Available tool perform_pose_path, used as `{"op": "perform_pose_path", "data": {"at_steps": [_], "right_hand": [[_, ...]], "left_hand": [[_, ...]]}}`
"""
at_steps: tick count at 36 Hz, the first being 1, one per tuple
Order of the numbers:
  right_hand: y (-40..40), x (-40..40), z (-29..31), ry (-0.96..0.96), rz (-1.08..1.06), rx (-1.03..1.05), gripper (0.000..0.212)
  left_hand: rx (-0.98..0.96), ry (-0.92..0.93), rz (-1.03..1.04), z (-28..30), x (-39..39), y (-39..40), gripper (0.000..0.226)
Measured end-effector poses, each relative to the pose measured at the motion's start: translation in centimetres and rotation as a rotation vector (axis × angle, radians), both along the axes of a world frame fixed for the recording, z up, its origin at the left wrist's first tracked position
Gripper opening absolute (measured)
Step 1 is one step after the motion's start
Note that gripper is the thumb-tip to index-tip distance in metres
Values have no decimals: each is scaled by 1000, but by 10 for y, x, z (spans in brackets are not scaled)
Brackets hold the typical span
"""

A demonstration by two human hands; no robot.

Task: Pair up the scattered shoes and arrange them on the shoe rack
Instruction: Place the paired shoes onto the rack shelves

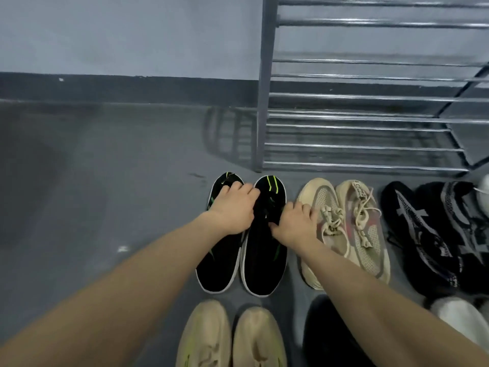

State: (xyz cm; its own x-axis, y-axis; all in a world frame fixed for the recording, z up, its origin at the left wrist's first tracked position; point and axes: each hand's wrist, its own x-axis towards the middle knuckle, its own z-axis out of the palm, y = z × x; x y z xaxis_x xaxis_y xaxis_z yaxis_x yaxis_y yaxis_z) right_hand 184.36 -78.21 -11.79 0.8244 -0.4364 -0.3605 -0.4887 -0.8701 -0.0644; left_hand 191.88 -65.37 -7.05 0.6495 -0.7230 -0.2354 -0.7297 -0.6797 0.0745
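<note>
Head view shows the left hand [232, 207] and right hand [293, 223], fingers curled, gripping the openings of two black knit sneakers with green stripes [264, 250] paired on the grey floor, likely next lifted onto the far-right metal shoe rack [365, 128].

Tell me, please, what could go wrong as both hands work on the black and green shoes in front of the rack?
The right hand lies partly over the beige laced shoes, so lifting might drag them out of line. The left hand holds the left black shoe only near its collar; it might tip. The rack has thin spaced bars, where a shoe could sit crooked.
</note>
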Motion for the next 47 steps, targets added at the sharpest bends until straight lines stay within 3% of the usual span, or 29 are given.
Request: {"op": "perform_pose_path", "data": {"at_steps": [4, 11, 18, 28, 33, 36, 42, 47], "right_hand": [[3, -5, -1, 0, -56, 86, 38], [11, 1, 9, -226, -207, 63, 22], [12, 7, 48, -359, -19, -140, 26], [4, 13, 93, -569, 78, -202, 31], [4, 16, 105, -634, 81, -123, 34], [14, 21, 106, -670, 81, -62, 35], [47, 38, 106, -664, 155, -97, 34], [66, 49, 102, -703, 113, -76, 25]], "left_hand": [[-113, -2, 56, -10, 1, -2, 50], [-91, -75, -85, -2, -1, -4, 69], [-146, -121, -73, 21, 18, 0, 63], [-192, -179, -158, 48, 26, -6, 45], [-163, -170, -158, 66, 28, -5, 39], [-156, -182, -122, 68, 26, 6, 39], [-121, -384, -19, 62, 23, 37, 28], [-135, -314, 200, 54, 30, 68, 16]]}}
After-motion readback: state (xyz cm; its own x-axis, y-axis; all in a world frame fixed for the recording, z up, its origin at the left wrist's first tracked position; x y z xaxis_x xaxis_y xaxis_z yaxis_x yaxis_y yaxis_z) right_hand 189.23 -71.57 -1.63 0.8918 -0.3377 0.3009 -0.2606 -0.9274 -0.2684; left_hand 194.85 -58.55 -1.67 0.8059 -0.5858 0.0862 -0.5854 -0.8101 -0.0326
